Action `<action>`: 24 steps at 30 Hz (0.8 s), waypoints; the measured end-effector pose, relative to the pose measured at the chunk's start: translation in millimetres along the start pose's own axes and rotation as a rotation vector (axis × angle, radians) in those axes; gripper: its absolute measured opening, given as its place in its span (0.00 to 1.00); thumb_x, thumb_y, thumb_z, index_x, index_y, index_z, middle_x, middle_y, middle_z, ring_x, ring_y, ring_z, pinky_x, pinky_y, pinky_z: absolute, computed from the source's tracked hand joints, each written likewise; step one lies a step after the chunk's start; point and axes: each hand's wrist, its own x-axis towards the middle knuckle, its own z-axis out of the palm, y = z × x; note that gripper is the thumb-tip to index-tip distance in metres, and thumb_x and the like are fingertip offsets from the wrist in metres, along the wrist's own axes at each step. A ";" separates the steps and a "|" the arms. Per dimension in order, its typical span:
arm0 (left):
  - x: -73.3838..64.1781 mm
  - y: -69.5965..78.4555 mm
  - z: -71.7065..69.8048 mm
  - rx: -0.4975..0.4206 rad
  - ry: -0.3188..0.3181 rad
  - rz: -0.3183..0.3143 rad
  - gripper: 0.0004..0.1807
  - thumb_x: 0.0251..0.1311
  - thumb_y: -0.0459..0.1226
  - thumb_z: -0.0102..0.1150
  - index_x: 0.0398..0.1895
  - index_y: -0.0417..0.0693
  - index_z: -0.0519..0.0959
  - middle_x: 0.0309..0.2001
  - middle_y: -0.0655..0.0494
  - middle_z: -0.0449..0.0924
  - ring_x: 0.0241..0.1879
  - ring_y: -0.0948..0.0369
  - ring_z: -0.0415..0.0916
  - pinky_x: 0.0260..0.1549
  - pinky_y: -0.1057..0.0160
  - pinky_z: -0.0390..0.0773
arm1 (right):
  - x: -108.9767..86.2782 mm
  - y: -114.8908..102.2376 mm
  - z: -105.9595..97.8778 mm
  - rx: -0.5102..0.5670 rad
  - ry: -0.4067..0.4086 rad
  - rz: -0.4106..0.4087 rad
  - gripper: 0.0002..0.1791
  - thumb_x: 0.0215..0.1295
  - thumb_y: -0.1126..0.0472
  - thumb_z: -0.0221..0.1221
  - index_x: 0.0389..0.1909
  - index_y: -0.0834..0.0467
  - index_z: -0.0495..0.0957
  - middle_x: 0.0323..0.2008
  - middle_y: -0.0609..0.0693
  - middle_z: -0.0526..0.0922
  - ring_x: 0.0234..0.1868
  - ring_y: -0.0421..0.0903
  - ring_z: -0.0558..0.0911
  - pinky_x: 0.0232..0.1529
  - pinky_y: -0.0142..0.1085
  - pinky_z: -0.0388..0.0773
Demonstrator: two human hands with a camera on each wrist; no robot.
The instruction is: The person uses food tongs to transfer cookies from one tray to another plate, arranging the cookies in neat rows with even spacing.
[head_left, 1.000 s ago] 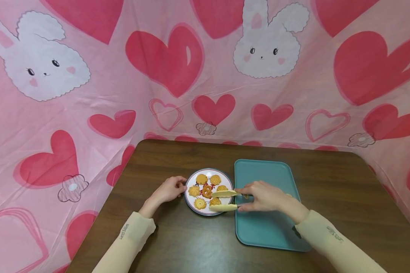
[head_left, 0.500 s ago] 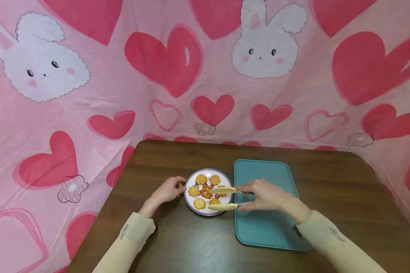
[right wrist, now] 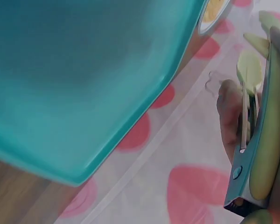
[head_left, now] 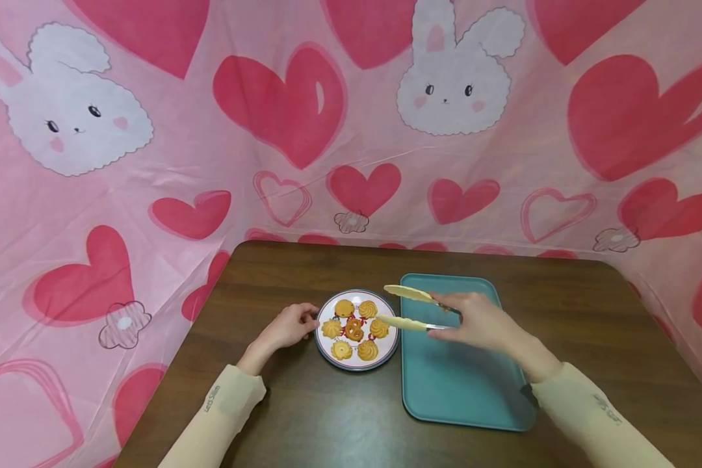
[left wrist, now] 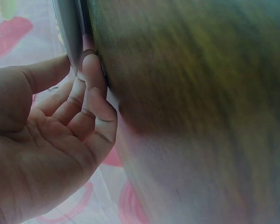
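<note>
My left hand [head_left: 289, 325] holds the left rim of a round white plate [head_left: 355, 296]; in the left wrist view the thumb lies by one face of its edge [left wrist: 69, 30] and fingers by the other. Several golden butter cookies [head_left: 367, 351] circle a small pretzel-shaped piece [head_left: 353, 330] on the plate. My right hand [head_left: 482, 318] grips tongs [head_left: 406, 323] with pale yellow tips. Those tips are spread apart, with nothing between them, above the plate's right side and the tray's left edge. The tongs' metal pivot end [right wrist: 245, 191] shows in the right wrist view.
A teal rectangular tray [head_left: 468, 383] lies close to the plate's right, beneath my right hand. Both rest on a dark brown wooden table [head_left: 304, 416]. Pink heart-and-rabbit cloth [head_left: 269, 143] hangs behind and to the left.
My right hand has moved right and away from me, lifting the tongs off the right-hand cookies. The tongs' tips are now wider apart. My left hand and the plate stay put.
</note>
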 end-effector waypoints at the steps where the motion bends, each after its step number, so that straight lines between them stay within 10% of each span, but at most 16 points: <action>1: 0.0 0.0 0.1 -0.001 0.001 0.001 0.16 0.66 0.33 0.63 0.55 0.38 0.79 0.25 0.56 0.76 0.22 0.61 0.74 0.23 0.62 0.72 | -2.5 3.3 -2.3 -0.005 0.019 0.024 0.45 0.49 0.36 0.73 0.63 0.61 0.77 0.30 0.44 0.83 0.24 0.36 0.70 0.19 0.30 0.68; 24: -2.5 1.6 -1.9 -0.001 -0.009 -0.015 0.18 0.66 0.34 0.62 0.57 0.38 0.78 0.27 0.55 0.76 0.24 0.60 0.73 0.24 0.62 0.73 | -82.4 72.8 -55.6 -0.057 0.428 0.604 0.34 0.50 0.37 0.72 0.42 0.61 0.76 0.31 0.58 0.81 0.31 0.54 0.79 0.27 0.44 0.67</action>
